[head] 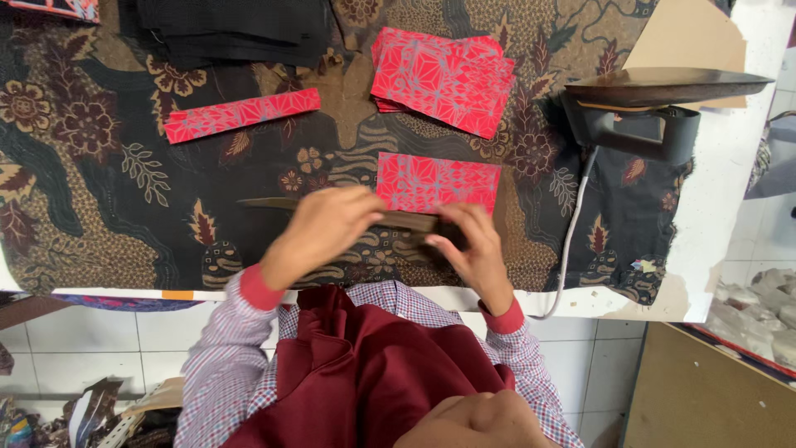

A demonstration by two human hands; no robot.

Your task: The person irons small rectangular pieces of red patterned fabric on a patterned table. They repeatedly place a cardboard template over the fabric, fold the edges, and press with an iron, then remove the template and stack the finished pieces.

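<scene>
The surface (730,191) is white and draped in a dark floral batik cloth (99,207); white floor tiles show below. Both hands meet at 6 o'clock: the left hand (319,232) and right hand (473,249) have their fingers pinched shut on one long brown strip (398,220). One red patterned piece (438,181) lies just above, one stack (444,76) at 12, one folded band (240,114) at 10, one iron (655,112) at 2.

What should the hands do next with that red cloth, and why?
Probably fold the red cloth along the dark strip. Both the left hand and right hand press that strip against the cloth's near edge, and the iron stands on end to the right.
</scene>
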